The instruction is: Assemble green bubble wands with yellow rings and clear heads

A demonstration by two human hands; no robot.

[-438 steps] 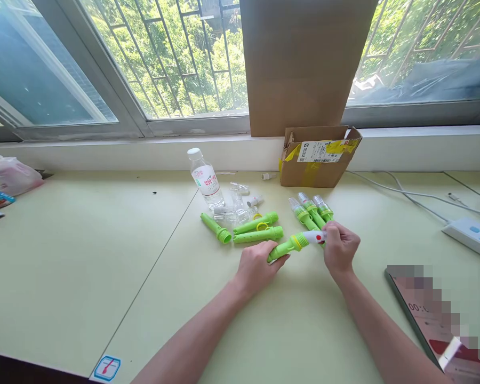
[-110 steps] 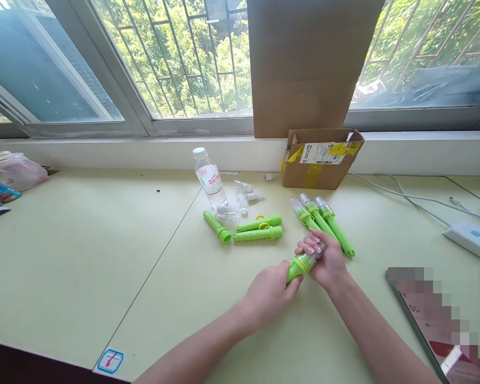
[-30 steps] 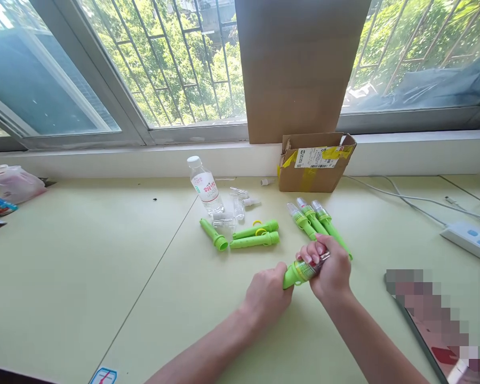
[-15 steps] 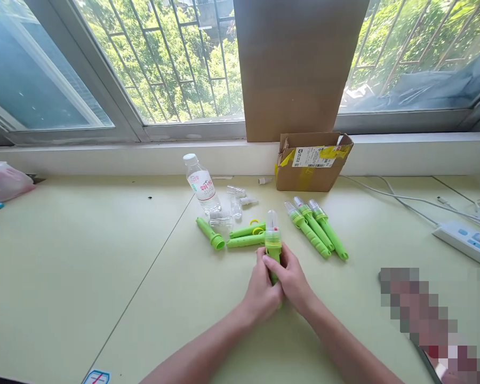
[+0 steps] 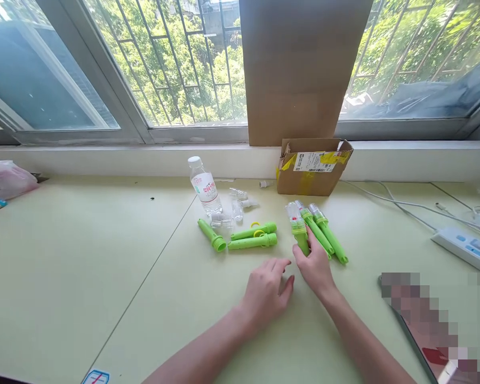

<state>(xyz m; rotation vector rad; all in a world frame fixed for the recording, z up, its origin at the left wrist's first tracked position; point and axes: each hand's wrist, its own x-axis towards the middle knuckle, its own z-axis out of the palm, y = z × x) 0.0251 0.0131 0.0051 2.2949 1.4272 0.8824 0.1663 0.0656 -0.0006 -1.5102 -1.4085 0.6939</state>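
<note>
My right hand (image 5: 314, 264) grips a green stick light (image 5: 300, 234) by its handle, with the clear cap pointing away from me. It overlaps a row of similar capped lights (image 5: 328, 234) lying side by side; I cannot tell whether it touches them. My left hand (image 5: 267, 288) rests over the table, fingers apart, holding nothing. Just beyond it are two uncapped green handles (image 5: 253, 241) with yellow rings (image 5: 258, 233), threaded ends to the right. A third green handle (image 5: 212, 235) lies slanted to their left. Several clear caps (image 5: 237, 210) and small white-ended parts (image 5: 249, 203) are scattered behind.
A water bottle (image 5: 205, 185) stands behind the handles. An open cardboard box (image 5: 315, 178) sits against the window wall. On the right are a power strip (image 5: 464, 248), cables (image 5: 400, 202) and a phone-like device (image 5: 410, 333), partly blurred out. A pink plastic bag (image 5: 10, 178) lies far left.
Both hands held the capped stick light in front of me; my left hand has let go. My right hand has carried the light right, over to the row of capped lights.
</note>
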